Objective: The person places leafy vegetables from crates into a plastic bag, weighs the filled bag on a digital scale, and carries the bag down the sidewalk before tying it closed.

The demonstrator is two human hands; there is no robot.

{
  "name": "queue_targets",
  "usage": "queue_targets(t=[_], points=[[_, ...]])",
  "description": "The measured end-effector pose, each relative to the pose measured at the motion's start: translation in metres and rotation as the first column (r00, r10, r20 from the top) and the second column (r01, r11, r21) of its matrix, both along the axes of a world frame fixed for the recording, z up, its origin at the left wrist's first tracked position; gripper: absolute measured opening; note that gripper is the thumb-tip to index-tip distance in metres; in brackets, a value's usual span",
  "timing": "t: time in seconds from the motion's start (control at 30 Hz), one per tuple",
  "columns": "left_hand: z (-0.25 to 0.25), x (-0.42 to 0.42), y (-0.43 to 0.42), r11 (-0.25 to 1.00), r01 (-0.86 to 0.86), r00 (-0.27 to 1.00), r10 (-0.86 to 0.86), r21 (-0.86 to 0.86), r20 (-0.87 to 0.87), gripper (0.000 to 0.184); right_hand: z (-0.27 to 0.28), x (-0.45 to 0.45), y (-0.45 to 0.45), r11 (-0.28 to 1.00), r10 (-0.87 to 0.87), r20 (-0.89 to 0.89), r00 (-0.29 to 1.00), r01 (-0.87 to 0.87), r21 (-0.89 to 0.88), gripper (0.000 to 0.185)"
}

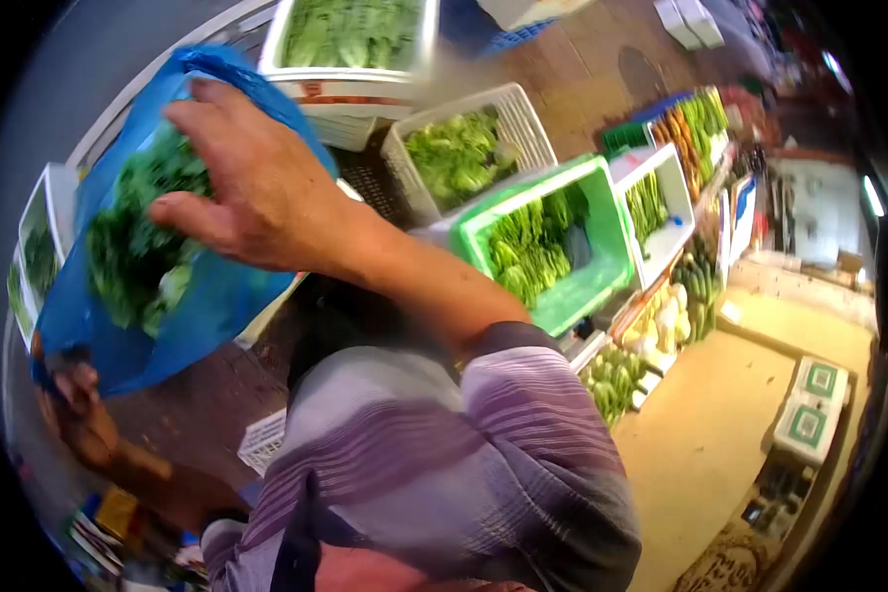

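A blue plastic bag (232,311) hangs at the left with its mouth open, and leafy green vegetables (138,232) with a pale stem end lie in it. Over the greens at the bag's upper side is my right hand (257,178), its thumb and fingers spread and nothing seen between them. My left hand (74,395) is at the bag's lower left edge, its fingers closed on the blue plastic.
Beyond the bag stands a white box of greens (266,49). A cream basket of lettuce (538,148), a green-lined box of leafy stalks (617,257) and a white box (676,192) run to the right. Cucumbers (699,281) lie farther right.
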State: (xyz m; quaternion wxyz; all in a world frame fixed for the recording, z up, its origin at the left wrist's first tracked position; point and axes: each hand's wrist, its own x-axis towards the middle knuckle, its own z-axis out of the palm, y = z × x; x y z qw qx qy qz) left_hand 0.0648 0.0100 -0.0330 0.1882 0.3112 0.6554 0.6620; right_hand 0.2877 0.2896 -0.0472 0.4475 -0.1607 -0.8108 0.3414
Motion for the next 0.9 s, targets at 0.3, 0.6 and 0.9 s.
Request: queue_targets(t=[0.3, 0.6, 0.9], points=[[-0.013, -0.021, -0.027, 0.807, -0.514, 0.542, 0.041, -0.292, -0.839, 0.04, -0.159, 0.264, 0.085, 0.544, -0.187, -0.235, 0.954, -0.098, -0.833, 0.043], [-0.111, -0.026, -0.168, 0.31, -0.47, 0.769, 0.603, -0.827, -0.211, 0.031, -0.46, 0.633, 0.111, -0.081, -0.762, 0.587, 0.273, 0.859, -0.506, 0.035], [-0.195, 0.11, -0.065, 0.118, 0.303, 0.78, 0.539, -0.946, 0.317, 0.044, -0.532, 0.718, 0.233, -0.285, -0.518, 0.855, -0.031, 0.948, -0.138, 0.062]])
